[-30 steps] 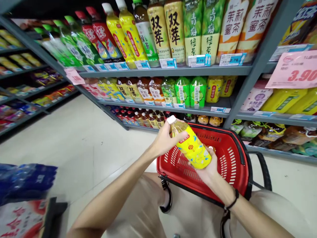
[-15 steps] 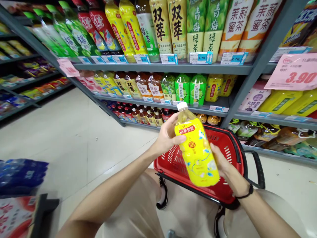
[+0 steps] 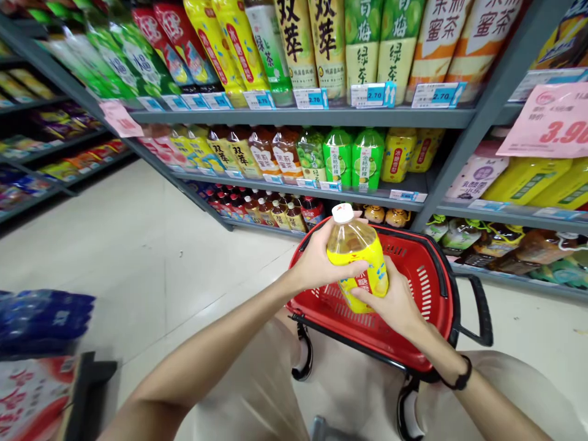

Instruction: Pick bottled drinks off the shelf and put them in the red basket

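Observation:
A yellow-labelled drink bottle with a white cap stands nearly upright in both my hands, above a red shopping basket. My left hand wraps round the bottle's upper part from the left. My right hand grips its lower part from below and the right; a black band sits on that wrist. The bottle's bottom is hidden behind my right hand.
Grey shelves full of bottled drinks with price tags run along the back and right. A pink price sign hangs at the right. The basket's black handle sticks out right. Blue and red packs lie at the lower left.
The bottle has turned from tilted with its label towards me to nearly upright and moved a little further out over the basket. Both hands have kept hold of it.

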Demonstrator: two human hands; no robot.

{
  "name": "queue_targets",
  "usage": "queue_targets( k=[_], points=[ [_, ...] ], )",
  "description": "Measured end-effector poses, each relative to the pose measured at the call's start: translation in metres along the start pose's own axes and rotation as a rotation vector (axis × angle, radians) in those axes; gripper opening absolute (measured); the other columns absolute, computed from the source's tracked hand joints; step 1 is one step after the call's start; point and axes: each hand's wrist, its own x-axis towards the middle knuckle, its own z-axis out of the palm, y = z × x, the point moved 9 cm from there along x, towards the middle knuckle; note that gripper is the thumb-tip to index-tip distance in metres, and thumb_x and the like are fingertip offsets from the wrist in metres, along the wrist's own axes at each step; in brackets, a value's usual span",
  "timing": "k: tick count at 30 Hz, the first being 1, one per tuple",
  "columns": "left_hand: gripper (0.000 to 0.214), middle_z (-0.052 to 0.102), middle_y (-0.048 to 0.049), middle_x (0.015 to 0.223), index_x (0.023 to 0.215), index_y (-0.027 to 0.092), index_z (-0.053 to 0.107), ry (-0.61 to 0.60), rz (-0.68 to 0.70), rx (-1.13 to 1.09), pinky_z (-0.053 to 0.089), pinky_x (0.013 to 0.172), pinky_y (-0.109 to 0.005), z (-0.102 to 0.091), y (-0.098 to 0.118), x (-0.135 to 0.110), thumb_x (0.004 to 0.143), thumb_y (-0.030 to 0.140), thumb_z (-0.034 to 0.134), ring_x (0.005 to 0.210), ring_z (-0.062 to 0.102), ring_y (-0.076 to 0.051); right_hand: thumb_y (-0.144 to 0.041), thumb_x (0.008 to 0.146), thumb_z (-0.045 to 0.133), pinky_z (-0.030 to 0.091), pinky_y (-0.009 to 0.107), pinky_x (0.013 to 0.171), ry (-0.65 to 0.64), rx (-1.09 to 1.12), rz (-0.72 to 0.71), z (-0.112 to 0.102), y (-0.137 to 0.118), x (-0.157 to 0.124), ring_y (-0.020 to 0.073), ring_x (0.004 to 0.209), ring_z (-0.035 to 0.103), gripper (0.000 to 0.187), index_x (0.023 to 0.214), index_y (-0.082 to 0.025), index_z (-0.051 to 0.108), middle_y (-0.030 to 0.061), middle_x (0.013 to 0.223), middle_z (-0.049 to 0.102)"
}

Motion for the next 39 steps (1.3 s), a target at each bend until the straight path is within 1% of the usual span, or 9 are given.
queue_targets(
  k=[6, 10, 13, 17, 22, 26, 30, 34, 39],
  points=[
    [0.076, 0.070, -0.0165, 0.139, 0.139, 0.018, 0.064, -0.081, 0.098, 0.054, 0.060, 0.108, -0.046, 0.005, 0.010, -0.004, 0.071, 0.030, 0.095, 0.121, 0.072, -0.034, -0.056, 0.073, 0.090, 0.060, 0.046, 0.087, 0.023, -0.068, -0.030, -0.001, -0.006, -0.005, 0.0316, 0.097, 0.074, 0.070, 0.124, -0.022, 0.057, 0.0120, 0.112, 0.077],
    [0.074, 0.071, -0.0170, 0.137, 0.137, 0.017, 0.066, -0.114, 0.126, 0.095, 0.060, 0.106, -0.048, 0.005, 0.019, -0.006, 0.070, 0.029, 0.095, 0.117, 0.073, -0.035, -0.051, 0.074, 0.091, 0.060, 0.046, 0.090, 0.001, -0.065, -0.078, 0.003, -0.009, -0.005, 0.0348, 0.109, 0.075, 0.076, 0.134, -0.023, 0.053, 0.0151, 0.126, 0.075],
    [0.070, 0.072, -0.0161, 0.133, 0.135, 0.017, 0.066, -0.081, 0.128, 0.134, 0.059, 0.108, -0.050, 0.005, 0.020, -0.010, 0.072, 0.031, 0.094, 0.117, 0.073, -0.035, -0.052, 0.077, 0.090, 0.060, 0.045, 0.092, -0.029, -0.015, -0.099, 0.008, -0.004, -0.005, 0.0340, 0.111, 0.074, 0.070, 0.130, -0.023, 0.056, 0.0144, 0.129, 0.075],
    [0.087, 0.064, -0.0149, 0.146, 0.154, 0.025, 0.050, 0.047, 0.217, 0.114, 0.055, 0.115, -0.050, 0.007, 0.020, -0.021, 0.078, 0.033, 0.092, 0.133, 0.065, -0.036, -0.067, 0.076, 0.086, 0.061, 0.041, 0.080, -0.026, 0.208, -0.078, 0.015, 0.013, -0.007, 0.0303, 0.091, 0.074, 0.062, 0.114, -0.022, 0.066, 0.0116, 0.106, 0.079],
    [0.109, 0.052, -0.0174, 0.161, 0.169, 0.024, 0.036, 0.050, 0.467, 0.279, 0.046, 0.125, -0.055, 0.022, 0.037, -0.032, 0.076, 0.041, 0.091, 0.146, 0.056, -0.041, -0.089, 0.065, 0.080, 0.065, 0.046, 0.085, -0.086, 0.647, 0.106, 0.027, 0.030, -0.006, 0.0356, 0.098, 0.078, 0.081, 0.112, -0.024, 0.069, 0.0133, 0.106, 0.081],
    [0.105, 0.037, -0.0207, 0.173, 0.171, 0.021, 0.034, 0.025, 0.563, 0.451, 0.034, 0.131, -0.064, 0.032, 0.045, -0.037, 0.081, 0.043, 0.083, 0.160, 0.037, -0.046, -0.097, 0.076, 0.057, 0.063, 0.051, 0.098, -0.170, 0.751, 0.288, 0.031, 0.020, -0.004, 0.0376, 0.121, 0.074, 0.086, 0.118, -0.024, 0.073, 0.0139, 0.110, 0.082],
    [0.104, 0.036, -0.0215, 0.174, 0.171, 0.027, 0.035, 0.042, 0.547, 0.592, 0.045, 0.122, -0.067, 0.040, 0.039, -0.045, 0.082, 0.052, 0.083, 0.156, 0.044, -0.048, -0.099, 0.076, 0.051, 0.062, 0.051, 0.098, -0.204, 0.782, 0.314, 0.027, 0.012, -0.003, 0.0371, 0.121, 0.074, 0.086, 0.110, -0.024, 0.076, 0.0139, 0.105, 0.082],
    [0.108, 0.040, -0.0209, 0.172, 0.170, 0.028, 0.038, 0.092, 0.654, 0.701, 0.063, 0.101, -0.056, 0.051, 0.044, -0.062, 0.078, 0.057, 0.085, 0.145, 0.057, -0.048, -0.102, 0.069, 0.052, 0.063, 0.049, 0.091, -0.250, 0.751, 0.349, 0.026, 0.033, -0.008, 0.0367, 0.112, 0.076, 0.087, 0.097, -0.024, 0.075, 0.0133, 0.096, 0.082],
    [0.114, 0.035, -0.0203, 0.175, 0.169, 0.026, 0.040, 0.079, 0.769, 0.739, 0.069, 0.089, -0.049, 0.063, 0.053, -0.072, 0.073, 0.064, 0.089, 0.139, 0.062, -0.049, -0.089, 0.085, 0.052, 0.062, 0.047, 0.092, -0.102, 0.625, 0.290, 0.008, 0.059, -0.011, 0.0319, 0.110, 0.076, 0.070, 0.098, -0.024, 0.075, 0.0109, 0.095, 0.081]
  ],
)
